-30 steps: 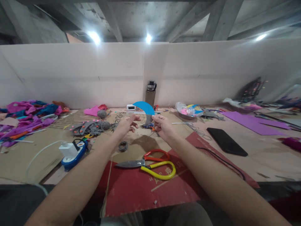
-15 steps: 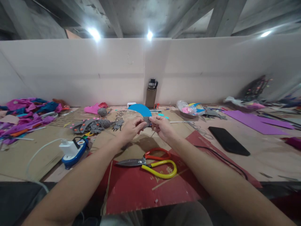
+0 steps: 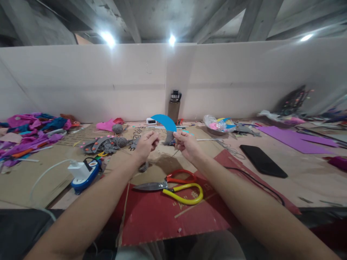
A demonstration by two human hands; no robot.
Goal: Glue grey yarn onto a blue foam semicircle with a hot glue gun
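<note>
A curved blue strip [image 3: 164,122], its lower end wrapped in grey yarn [image 3: 169,137], is up in front of me over the cardboard. My right hand [image 3: 185,144] pinches it at the edge where blue meets grey. To its left, my left hand [image 3: 148,144] is closed, fingers pressed together and apart from the strip; what it grips is too small to make out. A small grey yarn bundle [image 3: 143,167] lies below the left hand. Between my forearms, scissors [image 3: 168,187] with one red and one yellow handle rest on a red cardboard sheet [image 3: 151,220].
At left are a blue power strip [image 3: 86,178] with a white plug, grey yarn pieces [image 3: 103,144] and a heap of felt scraps [image 3: 32,130]. A bottle [image 3: 174,108] stands behind. Rightward lie a bowl [image 3: 217,130], a black phone [image 3: 262,161] and purple sheets [image 3: 295,141].
My left hand has moved left, away from the strip, uncovering its grey wrapped end. The blue strip has tilted and risen slightly in my right hand, which stays nearly in place.
</note>
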